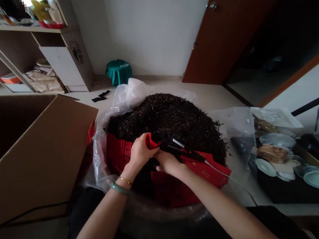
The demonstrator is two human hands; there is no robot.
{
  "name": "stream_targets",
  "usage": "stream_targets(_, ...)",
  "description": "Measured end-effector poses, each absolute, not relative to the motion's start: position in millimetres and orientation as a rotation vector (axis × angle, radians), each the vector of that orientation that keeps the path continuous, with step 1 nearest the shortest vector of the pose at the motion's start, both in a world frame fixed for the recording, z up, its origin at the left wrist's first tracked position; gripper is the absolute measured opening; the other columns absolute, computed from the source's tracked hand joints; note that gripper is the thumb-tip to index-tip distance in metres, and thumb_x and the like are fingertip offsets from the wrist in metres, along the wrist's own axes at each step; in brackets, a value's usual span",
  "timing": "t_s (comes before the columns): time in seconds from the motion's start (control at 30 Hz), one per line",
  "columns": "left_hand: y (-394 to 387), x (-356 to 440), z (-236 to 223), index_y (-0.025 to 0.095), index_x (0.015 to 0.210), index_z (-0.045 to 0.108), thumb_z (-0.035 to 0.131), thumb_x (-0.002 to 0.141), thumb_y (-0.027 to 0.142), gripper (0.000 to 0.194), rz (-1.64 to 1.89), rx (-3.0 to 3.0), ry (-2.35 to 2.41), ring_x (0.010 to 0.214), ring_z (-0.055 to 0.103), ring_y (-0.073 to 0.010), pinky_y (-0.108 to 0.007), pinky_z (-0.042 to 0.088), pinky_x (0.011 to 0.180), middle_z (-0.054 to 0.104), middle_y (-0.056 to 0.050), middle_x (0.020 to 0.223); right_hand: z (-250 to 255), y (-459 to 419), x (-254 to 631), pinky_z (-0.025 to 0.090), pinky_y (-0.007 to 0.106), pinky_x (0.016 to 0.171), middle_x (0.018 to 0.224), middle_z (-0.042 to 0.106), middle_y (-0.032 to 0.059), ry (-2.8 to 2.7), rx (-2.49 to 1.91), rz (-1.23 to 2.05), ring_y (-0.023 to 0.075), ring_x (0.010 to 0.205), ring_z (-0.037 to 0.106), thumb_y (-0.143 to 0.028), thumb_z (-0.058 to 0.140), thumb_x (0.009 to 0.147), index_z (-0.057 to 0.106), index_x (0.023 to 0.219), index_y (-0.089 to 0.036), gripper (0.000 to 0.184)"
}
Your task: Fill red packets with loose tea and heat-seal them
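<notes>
A heap of dark dried leaves, like loose tea, fills a wide round container lined with clear plastic. My left hand grips a small red packet, whose mouth gapes over the leaves. Right beside it is my right hand, fingers curled in; what they hold is hidden. Past the right hand a slim black device with a pale strip lies over flat red packets, a thin cable trailing from it. A row of red packets leans at the container's left.
A big cardboard box stands close on the left. At right, a dark tray bears dishes and a glass lid. Behind are a shelf unit, a green-covered bin and a brown door.
</notes>
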State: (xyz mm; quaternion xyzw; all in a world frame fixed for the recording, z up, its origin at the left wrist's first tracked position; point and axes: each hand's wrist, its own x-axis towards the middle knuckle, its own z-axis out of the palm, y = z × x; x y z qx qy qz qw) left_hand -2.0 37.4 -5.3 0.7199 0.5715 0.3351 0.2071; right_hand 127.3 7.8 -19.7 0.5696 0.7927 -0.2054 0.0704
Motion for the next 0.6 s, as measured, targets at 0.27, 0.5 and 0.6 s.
stream_targets(0.27, 37.0, -4.8, -3.1, 0.017, 0.107, 0.057, 0.079, 0.06, 0.025, 0.053, 0.934, 1.979, 1.584, 0.083, 0.064, -0.0219, -0.033, 0.051, 0.073, 0.068, -0.005, 0.09, -24.1, 7.1, 132.0, 0.046, 0.028, 0.068, 0.112, 0.058, 0.012, 2.357, 1.788, -0.591, 0.0224, 0.089, 0.064, -0.014, 0.062, 0.07, 0.058, 0.11, -0.02, 0.04)
stream_targets(0.5, 37.2, -5.6, -4.3, 0.016, 0.107, 0.057, 0.079, 0.06, 0.025, 0.053, 0.949, 1.979, 1.572, 0.081, 0.063, -0.0212, -0.032, 0.05, 0.072, 0.068, -0.005, 0.089, -16.8, 8.5, 137.7, 0.045, 0.026, 0.068, 0.088, 0.067, 0.0079, 2.422, 1.843, -0.638, 0.0205, 0.082, 0.065, -0.001, 0.055, 0.067, 0.063, 0.088, -0.018, 0.028)
stream_targets(0.6, 38.1, -6.3, -3.6, 0.015, 0.107, 0.057, 0.078, 0.061, 0.026, 0.052, 0.935, 1.972, 1.581, 0.083, 0.063, -0.022, -0.032, 0.05, 0.073, 0.068, -0.007, 0.091, 2.4, 10.1, 155.4, 0.045, 0.023, 0.062, 0.073, 0.065, 0.0014, 2.49, 1.928, -0.724, 0.0167, 0.072, 0.064, -0.007, 0.059, 0.066, 0.06, 0.082, -0.019, 0.02)
